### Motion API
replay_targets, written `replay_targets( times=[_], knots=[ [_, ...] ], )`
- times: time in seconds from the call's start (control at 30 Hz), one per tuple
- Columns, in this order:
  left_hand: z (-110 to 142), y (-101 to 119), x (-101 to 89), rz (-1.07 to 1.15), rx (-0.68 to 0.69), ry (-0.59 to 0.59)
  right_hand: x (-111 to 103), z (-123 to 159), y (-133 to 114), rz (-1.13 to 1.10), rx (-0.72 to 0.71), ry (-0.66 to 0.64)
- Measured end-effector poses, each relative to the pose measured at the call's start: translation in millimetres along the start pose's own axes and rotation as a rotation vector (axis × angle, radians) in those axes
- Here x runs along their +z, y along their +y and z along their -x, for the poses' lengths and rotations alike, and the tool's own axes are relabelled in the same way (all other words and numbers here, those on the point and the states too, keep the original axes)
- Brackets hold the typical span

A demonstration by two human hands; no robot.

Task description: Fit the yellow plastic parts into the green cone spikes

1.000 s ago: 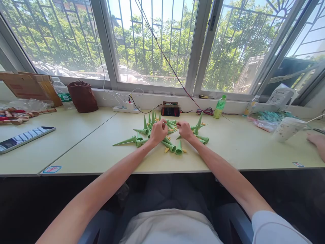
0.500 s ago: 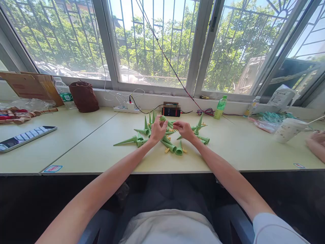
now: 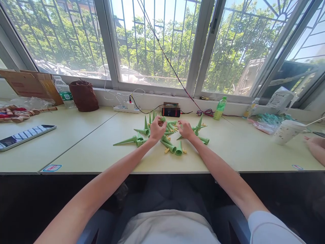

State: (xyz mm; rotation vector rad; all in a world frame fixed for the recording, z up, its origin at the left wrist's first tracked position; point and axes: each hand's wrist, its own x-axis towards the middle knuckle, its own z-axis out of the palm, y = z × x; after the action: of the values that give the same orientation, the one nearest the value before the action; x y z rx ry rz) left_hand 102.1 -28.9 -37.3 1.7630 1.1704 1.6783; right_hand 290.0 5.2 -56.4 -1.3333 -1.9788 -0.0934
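My left hand point(image 3: 157, 129) is closed around a green plastic cone point(image 3: 163, 119), its wide end showing at the fingertips. Across a small gap to the right, my right hand point(image 3: 186, 129) has its fingers bent together low over the pile; whatever they hold is hidden. Around both hands lie several green cones, some standing on end like the one at the right point(image 3: 199, 122), others on their sides like the one near the front point(image 3: 178, 149). Small yellow pieces point(image 3: 167, 150) are scattered among them.
Behind the cones stands a phone with a lit screen point(image 3: 171, 112). A green bottle point(image 3: 220, 108) and a white cup point(image 3: 288, 131) are to the right, near another person's hand point(image 3: 316, 145). At left are a flat phone point(image 3: 27, 137) and a brown pouch point(image 3: 83, 96).
My right hand has shifted slightly right, widening the gap between my hands. My left hand has lowered slightly, still with the cone. The other person's hand at the right edge has moved a little.
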Motion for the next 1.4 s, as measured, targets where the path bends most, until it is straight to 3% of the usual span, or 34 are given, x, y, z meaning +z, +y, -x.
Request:
replay_targets(
  times=[0.23,0.67,0.93,1.17,1.4],
  knots=[
    [-1.1,-6.5,2.8,-0.04,0.035,-0.016,9.5,-6.1,0.2,0.139,-0.009,-0.277],
    [2.3,1.5,2.1,-0.024,-0.021,-0.064,5.9,-3.3,-9.0,0.246,-0.039,-0.325],
    [3.3,4.4,1.8,-0.011,-0.05,-0.084,5.5,0.6,-10.0,0.21,-0.031,-0.264],
    [3.6,3.2,1.6,-0.015,-0.09,-0.11,5.6,-0.2,-3.3,0.007,-0.029,-0.121],
    [3.9,3.2,3.5,0.152,-0.198,-0.187,-2.1,2.5,-10.5,-0.218,-0.114,0.123]
  ],
)
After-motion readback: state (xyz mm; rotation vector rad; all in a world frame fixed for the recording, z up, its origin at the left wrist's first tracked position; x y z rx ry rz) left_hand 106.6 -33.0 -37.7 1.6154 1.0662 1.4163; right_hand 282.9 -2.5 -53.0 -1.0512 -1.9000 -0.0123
